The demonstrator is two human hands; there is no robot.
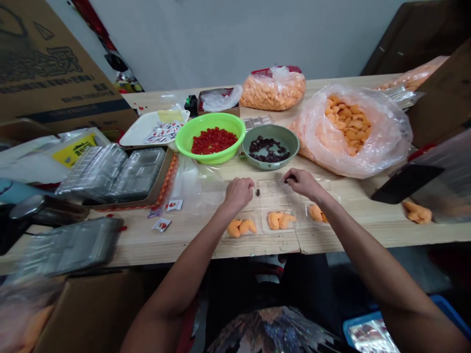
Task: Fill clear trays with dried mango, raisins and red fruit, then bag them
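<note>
My left hand [239, 192] is closed, fingertips pinched together above a clear plastic tray [274, 189]. Whatever it holds, if anything, is hidden. Just right of those fingertips is a small dark piece [258, 192]. My right hand [304, 184] is closed on dark, wrinkled pieces like dried fruit [290, 179], over the right end of the trays. More dark pieces fill part of a grey-green bowl [271, 166] behind my hands. Orange, folded, cookie-like pieces [281, 220] lie in the near compartments, with another group [242, 228] below my left hand and one [317, 213] partly behind my right forearm.
A green bowl [211, 159] holds red cubes. A large open bag [390, 142] and a tied bag [272, 90] contain orange pieces. Stacked clear trays [138, 169] sit in a box at left. A white tray [128, 137] holds sachets. A black phone-like slab [406, 182] stands right.
</note>
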